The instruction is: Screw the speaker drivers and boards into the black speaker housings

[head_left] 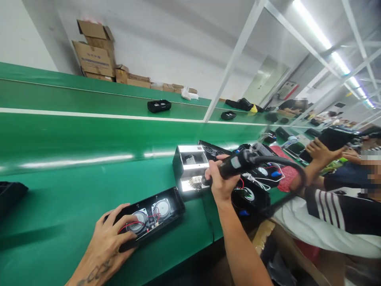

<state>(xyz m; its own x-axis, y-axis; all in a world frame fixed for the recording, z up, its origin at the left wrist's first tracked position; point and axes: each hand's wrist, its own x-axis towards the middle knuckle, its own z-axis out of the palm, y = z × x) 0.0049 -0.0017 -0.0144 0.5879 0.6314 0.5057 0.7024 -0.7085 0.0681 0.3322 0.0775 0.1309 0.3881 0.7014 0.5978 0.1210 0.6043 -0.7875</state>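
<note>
My left hand point(114, 234) is closed on the near end of a black speaker housing point(175, 204), thumb and fingers over its edges. The housing lies open side up on the green bench, showing two round speaker drivers point(162, 208) with red wires. In my right hand point(220, 178) is a black electric screwdriver point(235, 165), its thick cable curving off to the right. The screwdriver's front end points at a lit metal box point(193, 155), a screw feeder by its look, with a small pale block at its front. The tip itself is hidden by my fingers.
Right of the metal box lie several opened speaker housings point(250, 194) with wires. A co-worker's hand point(318, 151) holds a black case at the right. Cardboard boxes point(95, 59) and a black housing point(159, 105) stand on the shelf. Another black part point(12, 196) sits at far left.
</note>
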